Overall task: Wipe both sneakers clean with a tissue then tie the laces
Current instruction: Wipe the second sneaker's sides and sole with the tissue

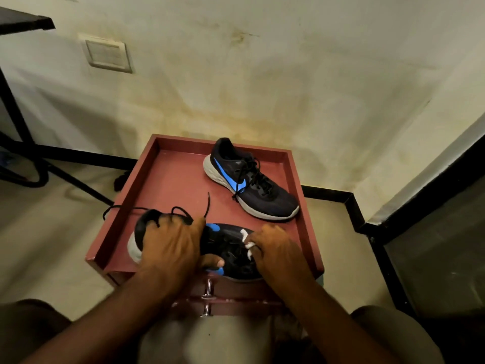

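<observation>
While the near sneaker [210, 248] lies at the front of the red desk [168, 185], the job looks like it is only in its first part. It lies across, heel to the left and toe to the right, and it is being wiped right now. Its black laces [183, 210] are loose and one end hangs over the left rim of the desk. The far sneaker [249, 179] sits alone at the back right corner, well apart from both hands. I cannot tell if it has been wiped. Its laces look loose too, so I think both pairs are not yet tied.

The left hand [170, 245] is laid over the heel end of the near sneaker. Its fingers curl over the far side and its thumb presses the near side, so it grips the shoe and keeps it from sliding. The right hand [273, 245] is over the toe end. Its fingers are bent and pinch a small white tissue [248, 239] against the dark top of the shoe. Both arms reach forward from below, with the wrists low and near the desk's front edge.
</observation>
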Tool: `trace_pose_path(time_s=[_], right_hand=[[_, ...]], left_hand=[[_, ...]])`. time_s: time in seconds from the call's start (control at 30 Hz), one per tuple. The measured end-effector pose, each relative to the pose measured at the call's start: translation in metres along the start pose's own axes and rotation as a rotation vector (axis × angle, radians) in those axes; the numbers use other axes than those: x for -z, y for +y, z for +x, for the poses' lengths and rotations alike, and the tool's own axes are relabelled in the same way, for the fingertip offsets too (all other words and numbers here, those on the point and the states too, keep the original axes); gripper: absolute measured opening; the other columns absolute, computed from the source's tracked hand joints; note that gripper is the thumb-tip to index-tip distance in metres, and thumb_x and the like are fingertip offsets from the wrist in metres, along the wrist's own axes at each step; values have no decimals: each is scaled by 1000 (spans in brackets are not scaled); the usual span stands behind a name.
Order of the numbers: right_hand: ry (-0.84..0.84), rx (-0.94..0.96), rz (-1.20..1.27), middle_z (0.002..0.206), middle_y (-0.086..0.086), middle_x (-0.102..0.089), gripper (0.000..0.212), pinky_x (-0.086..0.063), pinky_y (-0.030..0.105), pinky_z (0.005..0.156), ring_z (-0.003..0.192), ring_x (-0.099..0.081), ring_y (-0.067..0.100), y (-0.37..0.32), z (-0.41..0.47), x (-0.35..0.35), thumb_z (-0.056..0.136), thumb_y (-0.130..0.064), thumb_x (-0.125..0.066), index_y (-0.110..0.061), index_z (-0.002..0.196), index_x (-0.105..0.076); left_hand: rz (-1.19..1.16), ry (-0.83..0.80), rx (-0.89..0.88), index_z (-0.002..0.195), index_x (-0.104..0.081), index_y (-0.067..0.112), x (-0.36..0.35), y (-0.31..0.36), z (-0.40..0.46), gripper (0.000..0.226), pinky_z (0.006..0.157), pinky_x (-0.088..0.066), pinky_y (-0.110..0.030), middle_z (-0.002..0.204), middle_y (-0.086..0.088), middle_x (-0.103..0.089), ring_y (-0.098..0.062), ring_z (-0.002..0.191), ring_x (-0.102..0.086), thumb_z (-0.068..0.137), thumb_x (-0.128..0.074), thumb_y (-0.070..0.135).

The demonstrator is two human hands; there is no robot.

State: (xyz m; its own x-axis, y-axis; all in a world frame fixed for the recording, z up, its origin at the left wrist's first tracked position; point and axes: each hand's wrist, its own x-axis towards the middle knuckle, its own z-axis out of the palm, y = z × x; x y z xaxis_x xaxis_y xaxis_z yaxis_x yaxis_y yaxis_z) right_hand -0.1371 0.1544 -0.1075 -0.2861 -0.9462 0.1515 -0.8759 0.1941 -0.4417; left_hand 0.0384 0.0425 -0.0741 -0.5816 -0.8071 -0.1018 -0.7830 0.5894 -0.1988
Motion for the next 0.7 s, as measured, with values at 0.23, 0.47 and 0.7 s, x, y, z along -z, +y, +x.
trace_pose_path(time_s=[0.23,0.47,0.7], right_hand=[[227,39,-175,71,4,-66,6,-41,27,72,66,-63,25,3,3,-5,75,-7,-70,-12,74,-71],[33,-92,-498,72,5,-66,11,-50,36,68,71,-61,24,7,-7,17,73,-21,-85,-18,71,-75],[-47,-113,-224,99,2,-70,22,-44,36,84,99,-55,23,1,-27,5,99,-29,-60,-22,101,-81]], left_hand=[[-52,83,-369,154,-32,37,-7,-7,10,108,116,-21,-47,162,-7,-35,-30,146,-33,66,-34,100],[-142,47,-376,145,-51,39,-12,-4,19,94,106,-40,-38,138,12,-62,-18,124,-59,70,-43,96],[-177,42,-327,145,-51,38,-12,1,17,91,106,-40,-40,141,11,-61,-19,126,-58,72,-47,92]])
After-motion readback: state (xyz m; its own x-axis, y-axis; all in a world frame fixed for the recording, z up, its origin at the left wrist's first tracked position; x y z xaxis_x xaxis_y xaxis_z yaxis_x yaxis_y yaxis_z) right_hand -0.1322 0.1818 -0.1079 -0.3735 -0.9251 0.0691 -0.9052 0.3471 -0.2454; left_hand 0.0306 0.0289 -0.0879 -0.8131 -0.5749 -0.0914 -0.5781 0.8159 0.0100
